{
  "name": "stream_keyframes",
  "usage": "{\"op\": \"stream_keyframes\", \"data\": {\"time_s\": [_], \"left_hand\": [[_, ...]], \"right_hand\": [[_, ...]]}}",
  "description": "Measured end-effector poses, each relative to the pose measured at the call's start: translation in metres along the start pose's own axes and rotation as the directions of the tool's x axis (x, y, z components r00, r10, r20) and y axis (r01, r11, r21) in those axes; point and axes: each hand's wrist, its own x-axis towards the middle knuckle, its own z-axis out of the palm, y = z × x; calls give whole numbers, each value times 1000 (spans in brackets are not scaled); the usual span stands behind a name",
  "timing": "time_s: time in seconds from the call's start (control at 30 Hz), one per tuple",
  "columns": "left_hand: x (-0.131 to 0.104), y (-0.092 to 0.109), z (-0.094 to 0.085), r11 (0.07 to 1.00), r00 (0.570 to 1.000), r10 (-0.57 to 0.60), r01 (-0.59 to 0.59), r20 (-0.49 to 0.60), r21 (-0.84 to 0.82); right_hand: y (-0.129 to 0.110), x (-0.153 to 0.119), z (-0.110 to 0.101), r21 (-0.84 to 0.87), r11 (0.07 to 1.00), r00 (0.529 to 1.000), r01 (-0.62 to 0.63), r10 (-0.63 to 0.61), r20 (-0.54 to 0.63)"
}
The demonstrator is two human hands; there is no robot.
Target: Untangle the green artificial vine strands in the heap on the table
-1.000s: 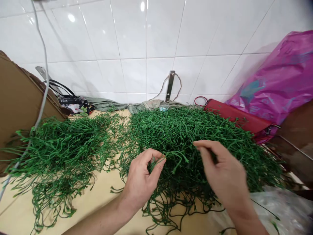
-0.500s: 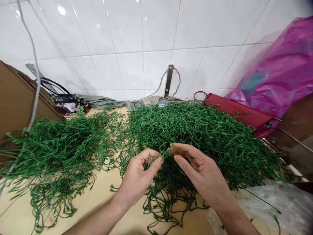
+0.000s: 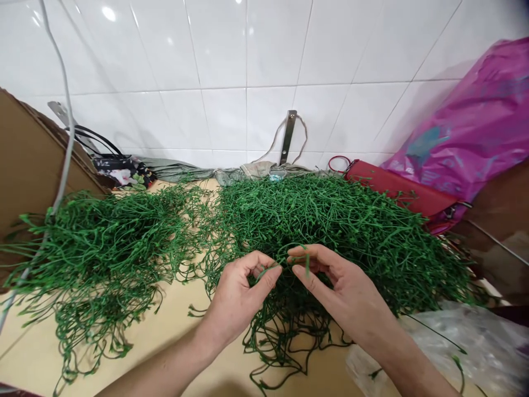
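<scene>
Over the front of a large heap of green stems (image 3: 330, 209), my two hands face each other with a small gap between the fingertips. My left hand (image 3: 246, 281) pinches a thin green stem between thumb and index finger. The stem loops up toward my right hand (image 3: 339, 281), whose thumb and index finger are apart. One end of the stem hangs in front of the right fingers. Tangled stems trail below the hands onto the pale tabletop (image 3: 177, 342).
A second pile of green stems (image 3: 111, 237) lies left, beside a cardboard box (image 3: 28, 165) and a hanging cable (image 3: 68, 132). A red bag (image 3: 405, 187) and pink plastic bag (image 3: 471, 127) stand back right; clear plastic (image 3: 463, 342) lies front right.
My left fingertips have moved slightly right. The right thumb and index finger have parted more, and a stem end now hangs by the right fingers. The view has shifted a little.
</scene>
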Motion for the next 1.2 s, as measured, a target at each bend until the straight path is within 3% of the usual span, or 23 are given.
{"op": "stream_keyframes", "data": {"time_s": [0.1,0.17,0.3,0.37,0.6,0.7,0.73,0.8,0.83,0.9,1.0,1.2], "left_hand": [[0,3,0,993,999,49,-47,-19,113],[0,4,-1,985,998,64,-61,-14,159],[0,5,-1,979,998,65,-69,23,193],[0,6,-2,984,998,44,-52,47,169],[4,13,-9,999,998,-47,47,33,0],[0,17,-11,990,991,-96,104,89,-96],[-2,18,-11,983,987,-117,132,113,-128],[-2,18,-10,970,981,-145,167,128,-175],[-1,17,-8,968,982,-147,167,117,-185],[2,14,-7,971,986,-137,152,91,-184],[8,9,-5,974,988,-137,149,77,-172],[6,-2,-3,991,994,-97,101,45,-93]], "right_hand": [[1,2,0,-154,987,999,37,-38,-1],[3,4,0,-287,948,989,140,-148,-6],[8,7,-1,-530,731,878,430,-476,55],[9,10,-1,-569,669,839,478,-539,71],[4,31,5,-594,705,837,388,-539,-93],[-2,50,-20,-620,762,887,188,-403,-227],[-5,56,-32,-618,783,870,71,-352,-345],[-12,65,-52,-626,780,852,-11,-320,-414],[-16,66,-59,-638,770,850,18,-349,-396],[-20,63,-63,-673,709,843,210,-480,-244],[-19,49,-48,-625,661,829,415,-558,-41],[-6,21,-6,-448,811,923,377,-369,108]]}}
